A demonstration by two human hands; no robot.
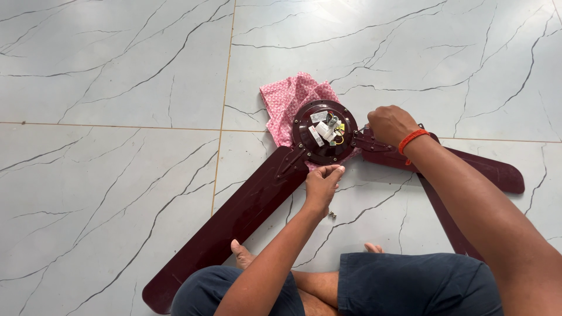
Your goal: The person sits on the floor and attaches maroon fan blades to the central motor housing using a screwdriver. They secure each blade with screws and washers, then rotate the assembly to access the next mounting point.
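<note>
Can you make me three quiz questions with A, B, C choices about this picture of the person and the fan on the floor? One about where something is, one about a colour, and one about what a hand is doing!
1. Where does the pink cloth lie?
A. Under the fan motor
B. On the person's knee
C. Far off in a corner

2. What colour are the fan blades?
A. White
B. Dark maroon
C. Green

3. What is the left hand doing?
A. Resting flat on the floor, away from the fan
B. Holding the cloth up in the air
C. Touching the near rim of the motor

Answers:
1. A, the cloth pokes out from beneath the motor on the tiled floor.
2. B, the blades match the dark maroon motor.
3. C, its fingertips sit on the motor's near edge, while the right hand is closed at a blade bracket.
</note>
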